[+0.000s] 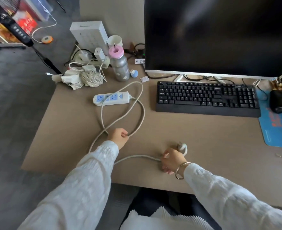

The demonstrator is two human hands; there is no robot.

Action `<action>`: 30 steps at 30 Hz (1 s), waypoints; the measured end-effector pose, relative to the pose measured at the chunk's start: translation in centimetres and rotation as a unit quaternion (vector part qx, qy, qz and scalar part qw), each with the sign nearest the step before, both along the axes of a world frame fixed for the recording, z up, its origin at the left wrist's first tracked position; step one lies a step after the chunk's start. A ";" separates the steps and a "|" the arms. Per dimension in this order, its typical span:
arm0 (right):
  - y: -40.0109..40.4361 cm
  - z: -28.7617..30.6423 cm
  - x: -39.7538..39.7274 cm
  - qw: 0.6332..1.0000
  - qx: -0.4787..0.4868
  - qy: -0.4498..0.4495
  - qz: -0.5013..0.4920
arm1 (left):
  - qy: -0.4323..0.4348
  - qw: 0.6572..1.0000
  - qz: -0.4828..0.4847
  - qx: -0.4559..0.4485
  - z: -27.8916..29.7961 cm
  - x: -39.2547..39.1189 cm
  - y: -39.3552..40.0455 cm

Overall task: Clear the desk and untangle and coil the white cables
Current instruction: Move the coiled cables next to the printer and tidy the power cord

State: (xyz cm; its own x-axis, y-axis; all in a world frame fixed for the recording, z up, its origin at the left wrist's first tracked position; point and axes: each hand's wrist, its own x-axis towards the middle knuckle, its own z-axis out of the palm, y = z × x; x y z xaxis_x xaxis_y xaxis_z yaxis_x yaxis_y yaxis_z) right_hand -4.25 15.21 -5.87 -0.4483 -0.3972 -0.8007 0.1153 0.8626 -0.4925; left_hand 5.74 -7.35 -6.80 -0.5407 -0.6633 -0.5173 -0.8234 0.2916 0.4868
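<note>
1. White cord [137, 157] lies on the desk [203, 138], near edge; right hand [170, 161] pinches it just behind the plug [181, 146]
2. Left hand [120, 136] is curled round the cord where its loops cross
3. Cord judged thick, springy, light; it should hold wide loops and resist tight bends. Best grip: near the plug, feeding loops into one hand
4. Strip [111, 98] lies beyond, cord looped around it
5. Tangle [87, 77] of thin white cables sits at far left corner, untouched
</note>
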 end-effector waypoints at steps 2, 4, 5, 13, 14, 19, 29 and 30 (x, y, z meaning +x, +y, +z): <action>-0.1 -0.6 0.0 0.998 -0.002 0.033 -0.044 | -0.046 0.997 -0.054 -0.030 -0.1 0.0 0.8; -0.1 -1.0 -0.5 0.993 0.017 0.115 -0.036 | -0.064 0.992 -0.091 -0.052 0.2 -0.3 1.8; -0.1 -0.9 -0.8 0.988 0.032 0.144 -0.036 | -0.065 0.992 -0.101 -0.050 0.4 -0.5 2.5; 1.2 -1.2 -3.8 0.969 0.075 0.226 -0.061 | 0.003 0.981 -0.167 0.103 -0.6 -1.7 9.0; 1.7 -1.3 -4.1 0.967 0.077 0.234 -0.059 | 0.012 0.978 -0.168 0.126 -0.5 -2.0 9.6; 3.2 -1.1 -5.9 0.958 0.087 0.252 -0.109 | 0.054 0.997 -0.060 0.007 -0.1 -3.0 8.7; 7.5 -1.0 -10.4 0.941 0.139 0.222 -0.214 | -0.014 0.977 0.068 -0.203 -0.5 -2.3 4.5; 8.2 -1.0 -11.0 0.941 0.140 0.216 -0.219 | -0.007 0.976 0.088 -0.198 -0.2 -2.5 4.5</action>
State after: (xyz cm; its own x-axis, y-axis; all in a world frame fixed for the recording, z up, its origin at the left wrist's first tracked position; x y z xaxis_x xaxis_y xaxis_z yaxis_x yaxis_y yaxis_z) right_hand -15.23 23.39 -6.84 -0.8279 0.1000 -0.5519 0.3304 0.8821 -0.3358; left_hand 3.24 -2.80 -7.02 -0.3952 -0.8947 -0.2079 -0.8832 0.3080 0.3536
